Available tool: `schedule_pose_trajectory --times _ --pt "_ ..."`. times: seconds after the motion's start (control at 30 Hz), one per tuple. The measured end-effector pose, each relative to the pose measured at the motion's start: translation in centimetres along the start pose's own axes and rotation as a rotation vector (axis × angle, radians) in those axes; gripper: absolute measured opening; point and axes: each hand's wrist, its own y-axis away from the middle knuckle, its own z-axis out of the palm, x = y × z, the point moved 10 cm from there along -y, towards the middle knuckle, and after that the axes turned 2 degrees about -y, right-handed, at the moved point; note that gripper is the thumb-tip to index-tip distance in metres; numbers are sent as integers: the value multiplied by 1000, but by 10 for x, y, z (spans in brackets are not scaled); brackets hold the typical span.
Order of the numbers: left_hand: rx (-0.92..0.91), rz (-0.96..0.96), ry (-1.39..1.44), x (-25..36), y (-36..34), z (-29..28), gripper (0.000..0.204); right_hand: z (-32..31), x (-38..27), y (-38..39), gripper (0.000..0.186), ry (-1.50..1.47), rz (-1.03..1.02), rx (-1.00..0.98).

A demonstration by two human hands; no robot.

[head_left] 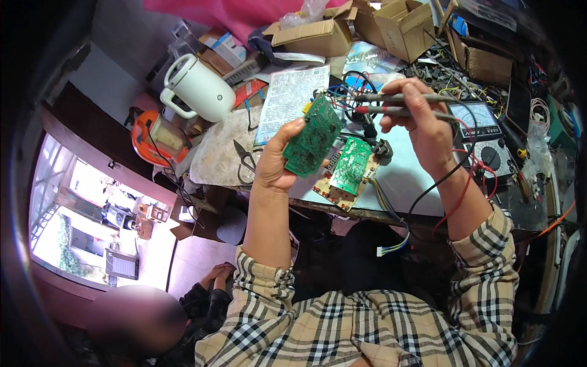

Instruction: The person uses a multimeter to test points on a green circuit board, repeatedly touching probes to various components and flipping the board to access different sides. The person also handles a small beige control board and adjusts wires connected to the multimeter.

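Observation:
My left hand point(280, 160) grips a green circuit board point(314, 136) by its lower left edge, holding it tilted above the bench. Two multimeter probes, a black one point(391, 98) and a red-tipped one point(382, 111), are pinched together in my right hand point(422, 119). Their tips point left toward the board's upper right side; whether they touch it I cannot tell. Below lies a second board point(351, 168) on a tan panel with a digit display. The probe leads run down to an analog multimeter point(489, 156) at the right.
A white kettle point(205, 88), an orange container point(160, 137) and pliers point(246, 158) are on the left. Behind lie a printed sheet point(290, 98) and cardboard boxes point(397, 30). Loose parts point(440, 76) pile up at the back right. A white connector point(380, 251) hangs off the front edge. Another person's hands point(217, 274) rest at the lower left.

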Motion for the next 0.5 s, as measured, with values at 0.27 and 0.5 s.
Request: schedule_pose_trajectory --times 0.27,0.5 --pt "-66 -76 297 -20 -7 -2 52 34 28 16 28 -24 57 -119" --pt "-133 -81 354 -20 -3 4 60 29 57 6 31 -178 150 -15"
